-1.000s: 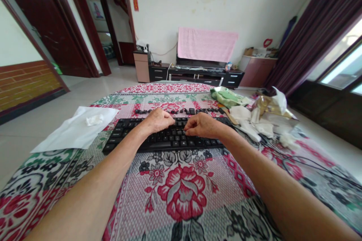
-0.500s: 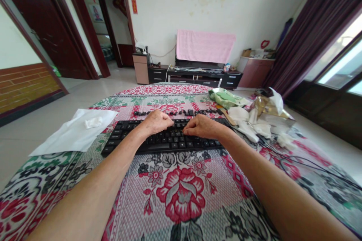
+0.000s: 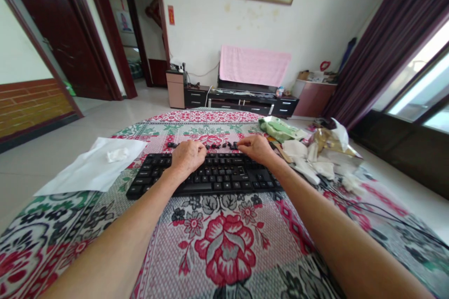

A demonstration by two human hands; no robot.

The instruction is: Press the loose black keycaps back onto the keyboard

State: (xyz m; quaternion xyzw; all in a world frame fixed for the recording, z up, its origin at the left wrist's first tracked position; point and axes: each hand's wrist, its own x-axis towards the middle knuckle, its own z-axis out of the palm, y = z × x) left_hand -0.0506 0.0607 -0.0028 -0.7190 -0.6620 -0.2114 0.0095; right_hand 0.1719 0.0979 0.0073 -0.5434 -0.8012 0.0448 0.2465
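A black keyboard (image 3: 210, 186) lies on the flowered tablecloth, with dark gaps among its keys. Loose black keycaps (image 3: 225, 145) are strewn in a row just behind its far edge. My left hand (image 3: 189, 155) hovers over the upper left-middle part of the keyboard, fingers curled together; whatever is between them is hidden. Reaching past the keyboard's far edge, my right hand (image 3: 257, 148) has thumb and forefinger closed at a keycap in the row. Part of the row is covered by both hands.
White paper (image 3: 87, 163) with a crumpled tissue (image 3: 117, 154) lies at left. To the right are a green packet (image 3: 280, 129), a wooden-handled brush (image 3: 282, 152), white tissues (image 3: 301, 159), a gold bag (image 3: 324, 142) and black cables (image 3: 382, 212). A TV cabinet stands beyond the table.
My right hand has moved from the keyboard's keys up to the loose keycaps behind it. My left hand has shifted slightly left. The head view has tilted up a little.
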